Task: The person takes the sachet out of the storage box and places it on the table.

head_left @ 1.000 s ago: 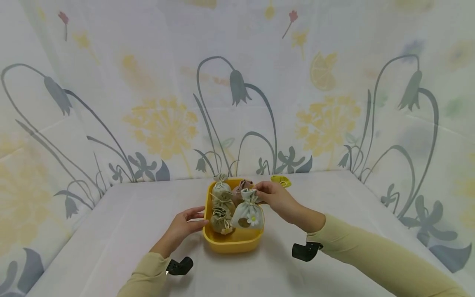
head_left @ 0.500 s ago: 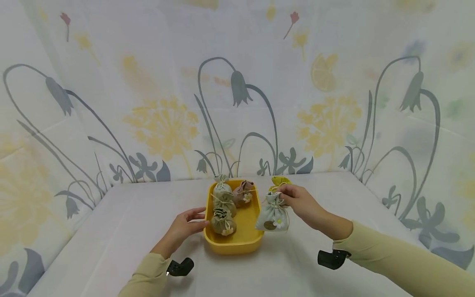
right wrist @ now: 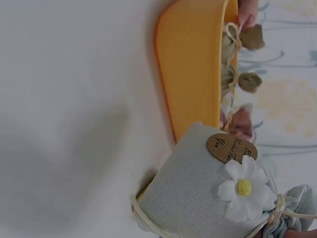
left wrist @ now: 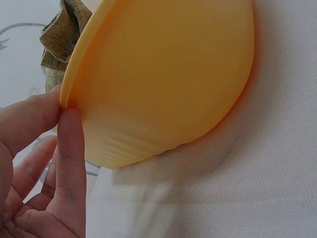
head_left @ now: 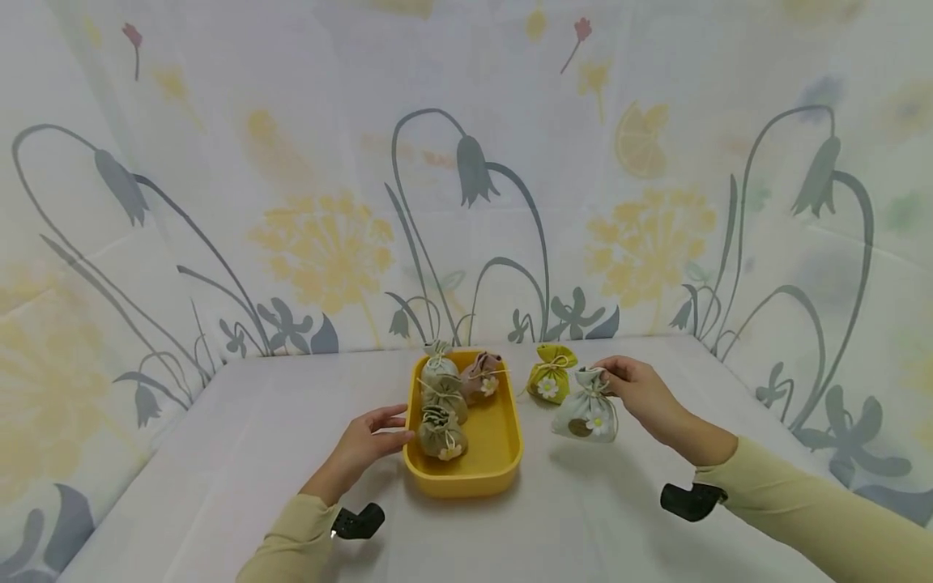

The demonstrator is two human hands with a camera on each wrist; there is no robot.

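In the head view, my right hand [head_left: 650,397] pinches the gathered top of a pale grey-blue drawstring pouch [head_left: 576,405] and holds it above the table. A white daisy and a brown round tag [right wrist: 231,148] show on that pouch in the right wrist view. My left hand [head_left: 363,444] pinches the left rim of a yellow plastic bin [head_left: 466,486], with a finger on each side of the rim in the left wrist view. Inside the bin are a pale pouch [head_left: 440,368], two olive-brown pouches, the nearer one [head_left: 440,437] with a flower, and a mauve pouch [head_left: 479,379].
A yellow-green pouch [head_left: 550,376] with a daisy stands on the white-covered table [head_left: 510,534], right of the bin and just behind the held pouch. A flower-printed cloth [head_left: 466,243] hangs along the back.
My right hand has carried the pale grey-blue pouch from over the bin out to the right, uncovering the yellow-green pouch. My left hand has stayed on the bin's rim.
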